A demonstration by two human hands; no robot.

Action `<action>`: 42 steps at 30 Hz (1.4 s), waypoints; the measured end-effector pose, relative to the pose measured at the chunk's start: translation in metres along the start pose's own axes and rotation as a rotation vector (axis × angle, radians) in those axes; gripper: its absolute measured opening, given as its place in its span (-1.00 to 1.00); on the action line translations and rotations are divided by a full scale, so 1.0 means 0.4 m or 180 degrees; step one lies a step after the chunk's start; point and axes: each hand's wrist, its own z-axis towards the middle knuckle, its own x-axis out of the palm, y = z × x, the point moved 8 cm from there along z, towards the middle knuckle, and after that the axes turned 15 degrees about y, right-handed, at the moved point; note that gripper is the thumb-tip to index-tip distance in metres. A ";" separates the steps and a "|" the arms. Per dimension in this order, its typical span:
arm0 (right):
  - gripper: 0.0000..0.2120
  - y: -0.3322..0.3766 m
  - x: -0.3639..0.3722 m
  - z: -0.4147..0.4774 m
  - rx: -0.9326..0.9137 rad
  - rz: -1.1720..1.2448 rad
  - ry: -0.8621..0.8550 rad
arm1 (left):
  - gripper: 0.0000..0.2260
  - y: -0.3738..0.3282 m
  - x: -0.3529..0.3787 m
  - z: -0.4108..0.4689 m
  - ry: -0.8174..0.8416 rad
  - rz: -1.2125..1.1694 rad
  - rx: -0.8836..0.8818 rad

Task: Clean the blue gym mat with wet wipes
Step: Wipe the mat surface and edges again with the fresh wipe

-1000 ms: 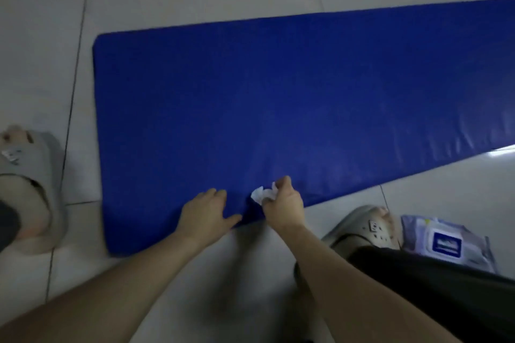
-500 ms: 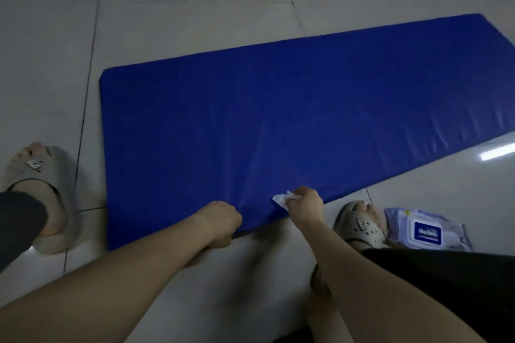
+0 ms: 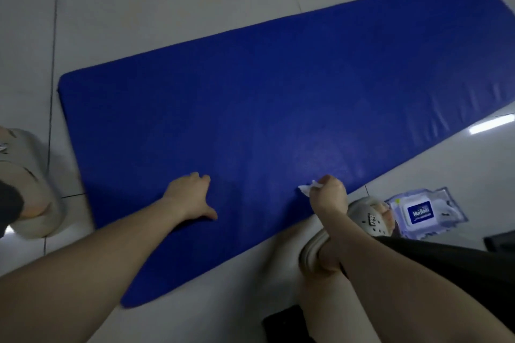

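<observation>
A long blue gym mat (image 3: 264, 97) lies flat on the tiled floor, running from lower left to upper right. My left hand (image 3: 191, 195) rests palm down on the mat near its front edge, fingers spread. My right hand (image 3: 327, 193) grips a small crumpled white wet wipe (image 3: 306, 189) and holds it against the mat close to the same edge, to the right of the left hand. A faint damp sheen shows on the mat just above the wipe.
A pack of wet wipes (image 3: 423, 213) lies on the floor at the right, beside my right foot in a pale slipper (image 3: 370, 217). My left foot in a matching slipper (image 3: 30, 189) stands off the mat's left end. A dark object (image 3: 281, 324) sits on the floor near the bottom.
My left hand has come off the mat's front edge and now lies flat on its surface. My right hand with the wipe has moved right along the edge. The view has tilted.
</observation>
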 end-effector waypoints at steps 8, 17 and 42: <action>-0.73 -0.031 0.033 0.023 -0.0056 0.0018 -0.0253 | 0.07 0.028 -0.009 0.090 0.0426 -0.0240 -0.0343; -0.66 0.079 0.257 -0.158 -0.1077 -0.0463 0.0296 | 0.00 0.017 -0.024 0.094 0.0469 -0.0133 -0.0359; -0.75 0.127 0.177 -0.099 -0.1021 -0.0248 -0.0151 | -0.03 0.014 -0.028 0.101 0.0500 -0.0061 -0.0359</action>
